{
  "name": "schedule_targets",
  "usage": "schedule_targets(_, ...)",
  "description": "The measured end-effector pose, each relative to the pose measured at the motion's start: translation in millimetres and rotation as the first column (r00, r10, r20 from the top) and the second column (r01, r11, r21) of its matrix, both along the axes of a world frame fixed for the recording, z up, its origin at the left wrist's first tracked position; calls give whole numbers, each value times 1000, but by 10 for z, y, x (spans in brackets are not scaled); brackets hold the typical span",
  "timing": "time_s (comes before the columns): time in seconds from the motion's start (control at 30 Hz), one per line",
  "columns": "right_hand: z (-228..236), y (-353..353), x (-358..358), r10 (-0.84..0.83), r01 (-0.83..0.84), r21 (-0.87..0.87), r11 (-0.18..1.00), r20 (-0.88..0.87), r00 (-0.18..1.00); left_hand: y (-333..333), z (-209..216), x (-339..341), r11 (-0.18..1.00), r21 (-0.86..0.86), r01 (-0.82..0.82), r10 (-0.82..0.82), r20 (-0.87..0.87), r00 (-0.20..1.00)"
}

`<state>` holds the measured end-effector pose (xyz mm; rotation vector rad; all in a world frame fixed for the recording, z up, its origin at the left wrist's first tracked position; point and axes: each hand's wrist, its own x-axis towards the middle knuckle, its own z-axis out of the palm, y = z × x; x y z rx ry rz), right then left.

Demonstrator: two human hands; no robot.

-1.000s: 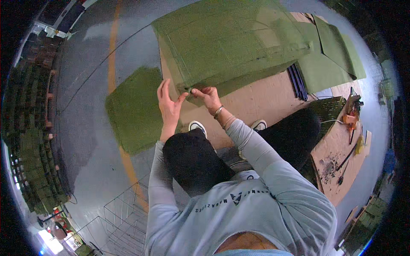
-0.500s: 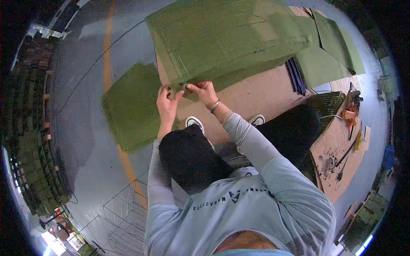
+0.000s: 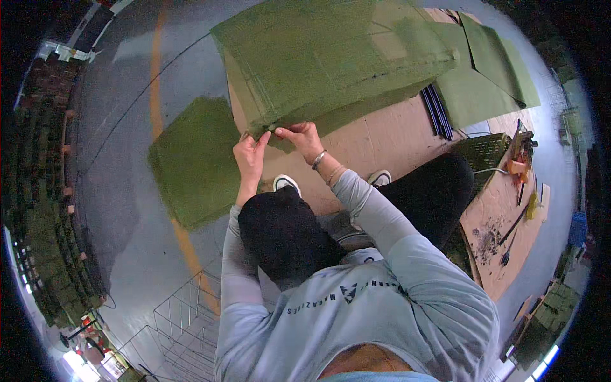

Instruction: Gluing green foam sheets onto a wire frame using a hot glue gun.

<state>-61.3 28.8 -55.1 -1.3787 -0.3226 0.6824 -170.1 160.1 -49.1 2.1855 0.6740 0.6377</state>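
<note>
A large olive-green fabric cover (image 3: 331, 57) with a boxy shape lies spread in front of me. At its near left corner, my left hand (image 3: 249, 158) is closed in a pinch on the fabric's edge. Right beside it, my right hand (image 3: 307, 140) pinches the same corner between thumb and forefinger, a bracelet on its wrist. A small dark spot shows at the fabric between the two hands; what it is I cannot make out. Left of my left hand, a flat green fabric piece (image 3: 194, 162) rests on the grey floor.
Brown cardboard (image 3: 363, 149) lies under the cover. Dark rods (image 3: 436, 113) and more green sheets (image 3: 487, 86) are on the right. Near my right knee stand a perforated crate (image 3: 480, 153) and a cardboard-topped surface with an orange tool (image 3: 519, 168). A wire rack (image 3: 181, 321) sits lower left.
My left fingers and thumb have come together on the fabric's corner. My right hand keeps its pinch in nearly the same place. The whole view has shifted slightly.
</note>
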Motion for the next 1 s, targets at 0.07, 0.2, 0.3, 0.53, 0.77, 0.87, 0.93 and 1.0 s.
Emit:
schedule_targets(0.07, 48, -71, 17, -39, 42, 44, 998, -69, 997, 3, 1, -14, 999, 43, -5, 6, -38, 999)
schedule_targets(0.2, 11, -100, 53, -46, 44, -81, 996, -13, 999, 1, -19, -14, 998, 61, -15, 17, -26, 1000)
schedule_targets(0.3, -114, 12, 34, -98, 105, 94, 990, -70, 993, -24, -13, 1, 1000, -6, 4, -3, 44, 999)
schedule_targets(0.53, -186, 31, 94, -53, 53, -4, 999, -21, 998, -111, 340, -60, 976, 211, -46, 36, 49, 998)
schedule_targets(0.77, -98, 47, 65, -74, 86, 142, 986, -89, 993, -128, 567, 156, 736, 593, 327, -256, -203, 945)
schedule_targets(0.87, -217, 110, 95, -80, 94, 169, 981, -84, 993, -137, 590, 196, 657, 639, 400, -260, -306, 916)
schedule_targets(0.93, -303, 125, 117, -59, 69, 142, 987, -76, 995, -140, 615, 199, 645, 630, 433, -278, -334, 901)
schedule_targets(1.0, -350, 133, 128, -46, 56, 128, 990, -79, 996, -142, 649, 207, 645, 615, 453, -303, -339, 891)
